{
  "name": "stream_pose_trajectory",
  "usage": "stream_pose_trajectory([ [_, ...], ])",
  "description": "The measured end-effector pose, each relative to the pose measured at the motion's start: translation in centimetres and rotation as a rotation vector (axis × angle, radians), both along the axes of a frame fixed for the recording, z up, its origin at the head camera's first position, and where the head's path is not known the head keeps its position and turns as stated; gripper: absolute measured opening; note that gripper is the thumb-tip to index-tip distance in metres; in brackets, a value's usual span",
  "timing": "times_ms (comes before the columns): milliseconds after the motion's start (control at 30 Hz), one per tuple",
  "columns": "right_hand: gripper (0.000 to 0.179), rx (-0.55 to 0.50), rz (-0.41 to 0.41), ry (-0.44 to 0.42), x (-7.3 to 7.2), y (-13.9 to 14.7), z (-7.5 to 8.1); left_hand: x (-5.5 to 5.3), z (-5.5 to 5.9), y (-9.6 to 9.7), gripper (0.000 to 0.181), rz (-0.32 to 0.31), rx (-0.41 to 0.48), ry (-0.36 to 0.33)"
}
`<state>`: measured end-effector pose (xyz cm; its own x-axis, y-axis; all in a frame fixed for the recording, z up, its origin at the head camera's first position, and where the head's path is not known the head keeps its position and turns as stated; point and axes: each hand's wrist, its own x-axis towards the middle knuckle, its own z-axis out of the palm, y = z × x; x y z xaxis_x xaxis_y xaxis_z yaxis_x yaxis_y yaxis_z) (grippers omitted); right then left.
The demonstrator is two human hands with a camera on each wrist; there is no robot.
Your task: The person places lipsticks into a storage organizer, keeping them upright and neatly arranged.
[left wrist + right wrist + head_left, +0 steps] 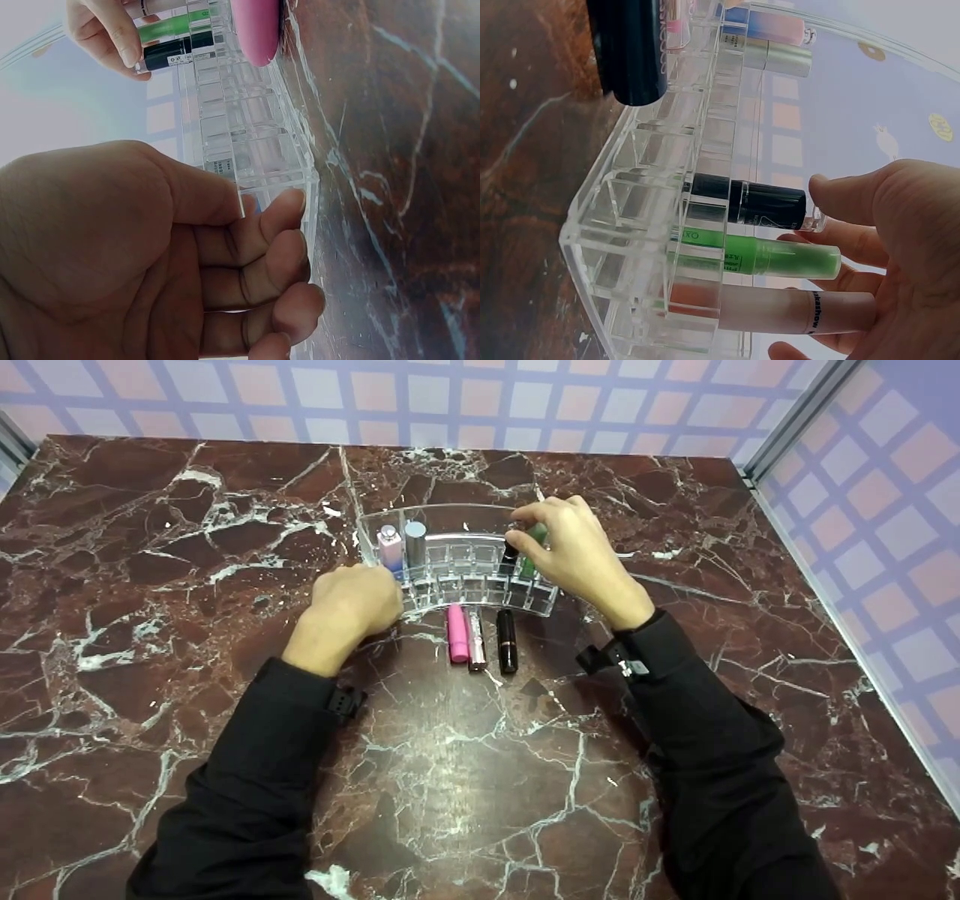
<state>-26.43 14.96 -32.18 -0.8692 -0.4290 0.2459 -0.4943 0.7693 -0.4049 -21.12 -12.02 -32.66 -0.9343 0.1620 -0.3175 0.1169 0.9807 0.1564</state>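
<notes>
A clear curved lipstick organizer with stepped compartments stands on the table. My left hand grips its left end, thumb against the clear wall and fingers bent around the edge. At the right end, my right hand pinches the clear top of a black lipstick tube between thumb and fingers; its lower part sits in a back-row compartment. Beside that tube stand a green lip tube and a pale pink tube, close under the same hand. A pink-and-blue tube and a silver tube occupy the back row's left side.
In front of the organizer lie a bright pink tube, a silver lipstick and a black tube. The dark red marbled table meets checkered panels at the back and right.
</notes>
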Motion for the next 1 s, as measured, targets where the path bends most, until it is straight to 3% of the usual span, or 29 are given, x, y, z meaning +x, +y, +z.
stream_pose_trajectory([
  [400,0.040,0.015,-0.005,-0.002,0.2,0.0,0.2,-0.2,0.0,0.1,0.041,0.022,-0.013,-0.031],
  [633,0.043,0.027,0.001,0.022,0.3,0.0,0.4,-0.1,0.0,0.0,0.040,0.018,0.011,-0.008],
  [1000,0.073,0.005,-0.029,0.086,0.9,2.0,0.3,0.1,0.0,-0.1,0.041,0.006,0.012,0.004],
])
